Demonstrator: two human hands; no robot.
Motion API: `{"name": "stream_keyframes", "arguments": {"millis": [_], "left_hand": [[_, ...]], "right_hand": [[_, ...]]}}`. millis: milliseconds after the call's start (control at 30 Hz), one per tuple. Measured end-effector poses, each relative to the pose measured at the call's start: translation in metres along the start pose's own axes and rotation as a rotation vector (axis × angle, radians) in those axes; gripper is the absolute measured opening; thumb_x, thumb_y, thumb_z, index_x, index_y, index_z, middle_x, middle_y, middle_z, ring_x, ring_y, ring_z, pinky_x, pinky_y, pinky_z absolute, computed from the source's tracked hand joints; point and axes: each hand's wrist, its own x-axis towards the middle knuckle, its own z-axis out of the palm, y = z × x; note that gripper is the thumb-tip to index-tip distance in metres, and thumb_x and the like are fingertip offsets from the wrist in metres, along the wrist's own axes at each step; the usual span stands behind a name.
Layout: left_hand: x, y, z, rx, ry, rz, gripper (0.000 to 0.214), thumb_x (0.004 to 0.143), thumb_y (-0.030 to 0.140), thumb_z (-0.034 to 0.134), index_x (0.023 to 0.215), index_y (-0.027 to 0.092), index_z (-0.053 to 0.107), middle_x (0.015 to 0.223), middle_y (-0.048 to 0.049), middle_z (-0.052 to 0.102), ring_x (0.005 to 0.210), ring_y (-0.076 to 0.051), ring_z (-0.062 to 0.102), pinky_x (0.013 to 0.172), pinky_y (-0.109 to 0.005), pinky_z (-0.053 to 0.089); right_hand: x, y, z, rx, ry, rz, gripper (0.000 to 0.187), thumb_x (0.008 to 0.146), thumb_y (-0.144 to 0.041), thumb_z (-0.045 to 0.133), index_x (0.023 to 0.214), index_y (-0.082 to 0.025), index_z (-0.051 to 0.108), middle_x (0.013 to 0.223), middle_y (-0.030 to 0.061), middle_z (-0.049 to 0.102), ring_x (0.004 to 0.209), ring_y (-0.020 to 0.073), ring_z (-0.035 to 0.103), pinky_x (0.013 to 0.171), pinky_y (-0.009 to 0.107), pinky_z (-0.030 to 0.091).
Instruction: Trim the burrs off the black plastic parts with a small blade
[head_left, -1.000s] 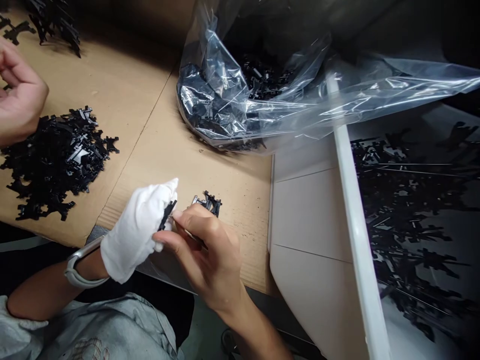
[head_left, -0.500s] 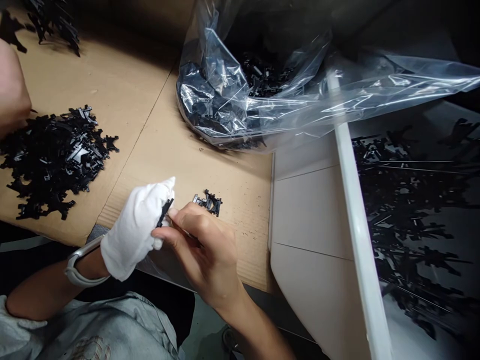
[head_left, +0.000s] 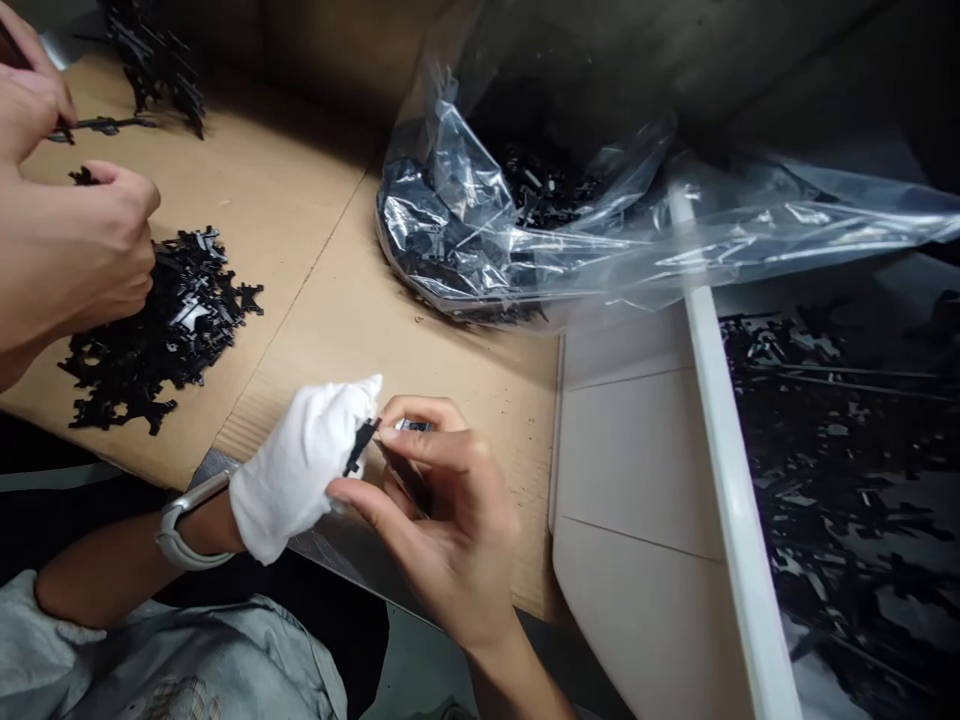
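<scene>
My left hand (head_left: 300, 465), in a white glove, is closed around a small black plastic part (head_left: 363, 446) whose edge sticks out at the fingertips. My right hand (head_left: 457, 510) is bare and right beside it, with the index fingertip at the part's upper end and the thumb close to the glove. Under its curled fingers lies a dark slim object (head_left: 407, 478), mostly hidden, whose kind I cannot make out. Behind these fingers a bit of another black part (head_left: 414, 425) shows on the cardboard (head_left: 480, 370).
A pile of black plastic parts (head_left: 165, 330) lies to the left. Above it are a co-worker's hands (head_left: 82, 240), holding a black part. A clear plastic bag (head_left: 465, 230) of parts stands at the back. On the right, a white bin (head_left: 720, 430) contains many more.
My right hand has opened its fingers somewhat and turned, uncovering the dark slim object. The black part stays in my glove. The co-worker's hands have come further into view, and the whole view has shifted slightly.
</scene>
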Motion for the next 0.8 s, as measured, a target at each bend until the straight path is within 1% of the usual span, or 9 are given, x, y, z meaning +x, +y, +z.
{"name": "stream_keyframes", "arguments": {"millis": [67,133,167,267,333,500,633,733,800], "left_hand": [[0.001,0.002,0.002,-0.013,0.038,0.044,0.041,0.103,0.045,0.028,0.127,0.021,0.052,0.104,-0.0037,0.074,0.092,-0.020,0.077,0.080,-0.035,0.066],[0.002,0.005,0.004,-0.022,0.029,0.039,0.039,0.102,0.041,0.033,0.124,0.019,0.056,0.105,-0.0047,0.076,0.091,-0.020,0.078,0.079,-0.033,0.066],[0.003,0.007,0.005,-0.024,0.019,0.023,0.037,0.102,0.038,0.034,0.123,0.018,0.058,0.105,-0.0058,0.077,0.091,-0.020,0.078,0.078,-0.032,0.067],[0.007,0.014,0.006,-0.008,0.019,-0.046,0.036,0.102,0.028,0.033,0.119,0.015,0.063,0.099,-0.0082,0.079,0.086,-0.021,0.080,0.077,-0.028,0.067],[0.009,0.017,0.007,0.014,0.050,-0.063,0.039,0.102,0.024,0.030,0.117,0.014,0.064,0.096,-0.0077,0.080,0.083,-0.021,0.080,0.076,-0.027,0.067],[0.013,0.015,0.013,0.002,0.006,-0.009,0.038,0.102,0.018,0.033,0.121,0.008,0.064,0.114,-0.0119,0.079,0.099,-0.022,0.079,0.090,-0.028,0.063],[0.019,0.013,0.017,-0.055,-0.018,-0.038,0.035,0.096,0.006,0.038,0.115,0.012,0.066,0.108,-0.0064,0.081,0.096,-0.018,0.079,0.089,-0.022,0.062],[0.021,0.015,0.016,-0.084,-0.024,-0.091,0.036,0.094,0.003,0.038,0.114,0.012,0.066,0.105,-0.0044,0.081,0.097,-0.018,0.079,0.089,-0.023,0.063],[0.022,0.017,0.014,-0.117,-0.040,-0.099,0.036,0.091,0.002,0.042,0.116,0.013,0.066,0.107,-0.0020,0.081,0.101,-0.017,0.078,0.091,-0.023,0.062]], "right_hand": [[0.000,-0.001,-0.002,-0.055,0.002,-0.015,0.034,0.082,-0.011,0.082,0.105,-0.026,0.062,0.107,0.0044,0.063,0.080,0.0129,0.065,0.059,0.022,0.053],[0.000,-0.002,-0.003,-0.118,0.027,-0.035,0.032,0.083,-0.009,0.081,0.104,-0.025,0.063,0.108,0.0065,0.066,0.099,0.0189,0.069,0.066,0.025,0.057],[-0.001,-0.003,-0.004,-0.144,0.034,-0.034,0.031,0.083,-0.008,0.080,0.103,-0.025,0.064,0.109,0.0074,0.067,0.101,0.0197,0.070,0.065,0.024,0.057],[-0.001,-0.002,-0.007,-0.212,0.034,-0.041,0.025,0.085,-0.008,0.077,0.098,-0.024,0.063,0.110,0.0087,0.068,0.099,0.0203,0.072,0.058,0.022,0.055],[-0.001,-0.001,-0.010,-0.266,0.025,-0.075,0.022,0.087,-0.009,0.075,0.097,-0.024,0.063,0.106,0.0087,0.069,0.097,0.0210,0.072,0.059,0.023,0.056],[-0.001,0.000,-0.015,-0.347,0.003,-0.141,0.021,0.087,-0.011,0.076,0.099,-0.023,0.063,0.104,0.0088,0.068,0.094,0.0205,0.072,0.062,0.025,0.059],[0.001,-0.001,-0.016,-0.344,-0.030,-0.138,0.025,0.087,-0.007,0.072,0.104,-0.024,0.063,0.107,0.0093,0.067,0.092,0.0199,0.073,0.062,0.026,0.062],[0.002,-0.001,-0.015,-0.363,-0.033,-0.184,0.028,0.085,-0.005,0.073,0.104,-0.024,0.062,0.107,0.0101,0.068,0.093,0.0217,0.074,0.060,0.027,0.063],[0.001,0.000,-0.014,-0.361,-0.013,-0.206,0.029,0.085,-0.004,0.073,0.104,-0.024,0.063,0.106,0.0100,0.069,0.094,0.0221,0.074,0.060,0.027,0.063]]}}
